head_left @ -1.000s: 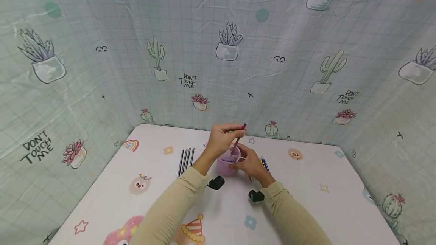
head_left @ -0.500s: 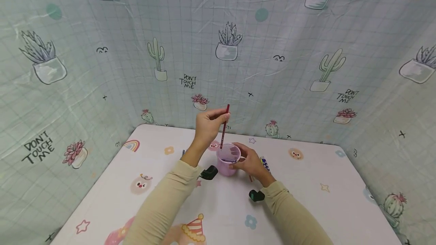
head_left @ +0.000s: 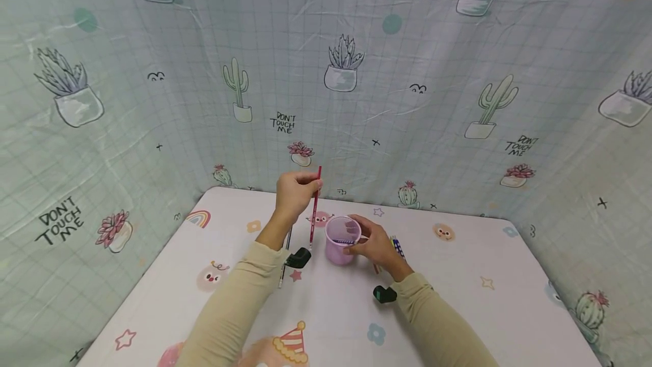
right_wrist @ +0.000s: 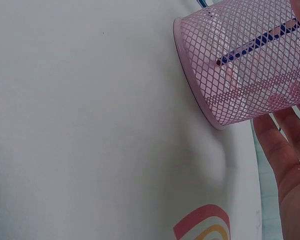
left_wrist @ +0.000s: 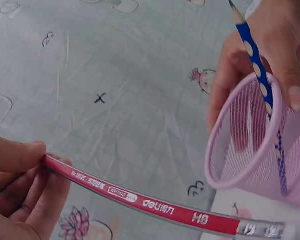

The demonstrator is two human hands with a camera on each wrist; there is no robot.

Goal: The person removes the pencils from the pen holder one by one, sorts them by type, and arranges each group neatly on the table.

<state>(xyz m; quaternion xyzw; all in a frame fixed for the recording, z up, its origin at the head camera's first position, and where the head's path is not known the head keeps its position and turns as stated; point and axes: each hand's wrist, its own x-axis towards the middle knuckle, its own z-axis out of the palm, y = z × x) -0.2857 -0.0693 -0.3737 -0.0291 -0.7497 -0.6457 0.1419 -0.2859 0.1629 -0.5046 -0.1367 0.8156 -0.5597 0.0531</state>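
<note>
My left hand (head_left: 295,194) pinches a red pencil (head_left: 313,220) near its upper end. The pencil hangs almost upright, left of a pink mesh pen cup (head_left: 337,251) and apart from it. Its silver-banded lower end (left_wrist: 262,229) shows in the left wrist view. My right hand (head_left: 377,245) holds the cup round its right side. Inside the cup leans a blue pencil (left_wrist: 255,60) with pale dots, its sharpened tip above the rim. Through the mesh in the right wrist view, the lower part of the blue pencil (right_wrist: 260,41) is visible.
Dark pencils (head_left: 282,276) lie on the white patterned table (head_left: 448,299) behind my left wrist, partly hidden. Beside my right hand lie blue dotted pencils (head_left: 398,247). A cactus-print curtain (head_left: 387,112) encloses the table's back and sides.
The red pencil was in the cup's mouth; my left hand has lifted it out, then carried it left and lower beside the cup. My right hand and the cup stay put.
</note>
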